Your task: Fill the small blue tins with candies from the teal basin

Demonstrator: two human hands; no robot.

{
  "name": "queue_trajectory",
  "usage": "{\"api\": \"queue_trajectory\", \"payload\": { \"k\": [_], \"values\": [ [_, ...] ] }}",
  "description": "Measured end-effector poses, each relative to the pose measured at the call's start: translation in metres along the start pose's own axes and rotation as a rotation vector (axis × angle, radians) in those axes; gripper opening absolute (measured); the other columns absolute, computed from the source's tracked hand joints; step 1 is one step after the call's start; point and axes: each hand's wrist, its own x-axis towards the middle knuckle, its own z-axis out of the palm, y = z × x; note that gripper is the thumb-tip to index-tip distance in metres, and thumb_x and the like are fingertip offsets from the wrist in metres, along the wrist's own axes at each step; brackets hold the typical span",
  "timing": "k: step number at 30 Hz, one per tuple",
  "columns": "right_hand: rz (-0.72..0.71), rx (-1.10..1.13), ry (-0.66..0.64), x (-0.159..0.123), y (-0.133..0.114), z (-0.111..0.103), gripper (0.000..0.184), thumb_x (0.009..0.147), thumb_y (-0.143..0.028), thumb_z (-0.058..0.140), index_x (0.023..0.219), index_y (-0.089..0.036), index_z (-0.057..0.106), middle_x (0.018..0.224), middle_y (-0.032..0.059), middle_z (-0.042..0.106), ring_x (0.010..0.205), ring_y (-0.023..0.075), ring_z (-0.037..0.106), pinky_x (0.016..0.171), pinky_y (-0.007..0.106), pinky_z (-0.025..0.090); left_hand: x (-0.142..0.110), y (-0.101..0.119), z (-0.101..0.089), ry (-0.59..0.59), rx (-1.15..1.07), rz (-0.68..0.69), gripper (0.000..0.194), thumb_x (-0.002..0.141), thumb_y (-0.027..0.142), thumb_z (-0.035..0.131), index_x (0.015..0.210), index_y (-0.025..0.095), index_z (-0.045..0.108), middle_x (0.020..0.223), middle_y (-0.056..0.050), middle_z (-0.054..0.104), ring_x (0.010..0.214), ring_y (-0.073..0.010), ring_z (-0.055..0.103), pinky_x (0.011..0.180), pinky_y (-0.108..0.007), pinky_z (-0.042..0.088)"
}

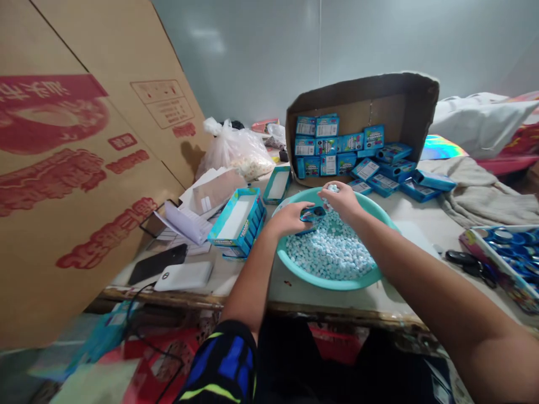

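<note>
A turquoise basin [337,285] stands near the table's front edge, holding a heap of small pale blue and white candies [330,252]. Over its left side my left hand [291,217] is closed around a small blue packet or box [313,214] with a dark round mark. Just to the right, my right hand [342,201] is closed on a handful of the same candies, some showing at its fingertips above the left hand. The far ends of some fingers are hidden.
An open brown carton [362,92] behind the basin holds several small blue boxes [327,127], some spilling out. Left are turquoise display trays [238,219], a power bank [184,276] and a big carton [96,140]. Right are scissors [471,264] and a tray [505,280] of blue pieces.
</note>
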Motion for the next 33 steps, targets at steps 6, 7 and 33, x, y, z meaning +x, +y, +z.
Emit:
{"api": "queue_trajectory", "payload": {
  "k": [6, 7, 33],
  "values": [
    [-0.092, 0.007, 0.062, -0.001, 0.006, 0.007, 0.02, 0.062, -0.031, 0.072, 0.076, -0.023, 0.061, 0.06, -0.0056, 0.054, 0.049, 0.0128, 0.055, 0.045, 0.025, 0.043, 0.002, 0.007, -0.002, -0.043, -0.027, 0.05, 0.061, 0.081, 0.033, 0.078, 0.14, 0.018, 0.07, 0.141, -0.011, 0.072, 0.13, -0.0342, 0.067, 0.114, -0.045, 0.051],
    [-0.087, 0.006, 0.079, 0.0, 0.007, 0.008, 0.02, 0.062, -0.032, 0.072, 0.076, -0.023, 0.06, 0.059, -0.0058, 0.053, 0.05, 0.0136, 0.056, 0.044, 0.025, 0.042, 0.002, 0.006, -0.002, -0.058, -0.045, 0.046, 0.061, 0.081, 0.034, 0.079, 0.139, 0.019, 0.07, 0.14, -0.01, 0.073, 0.129, -0.0337, 0.068, 0.113, -0.044, 0.051],
    [-0.082, -0.03, 0.0, -0.007, 0.021, 0.019, 0.027, 0.065, -0.041, 0.078, 0.076, -0.024, 0.061, 0.056, -0.0059, 0.052, 0.051, 0.0151, 0.05, 0.048, 0.027, 0.041, 0.001, -0.011, 0.007, -0.222, -0.105, 0.063, 0.068, 0.082, 0.03, 0.071, 0.147, 0.015, 0.059, 0.151, -0.018, 0.063, 0.134, -0.0404, 0.063, 0.116, -0.049, 0.05]
  ]
}}
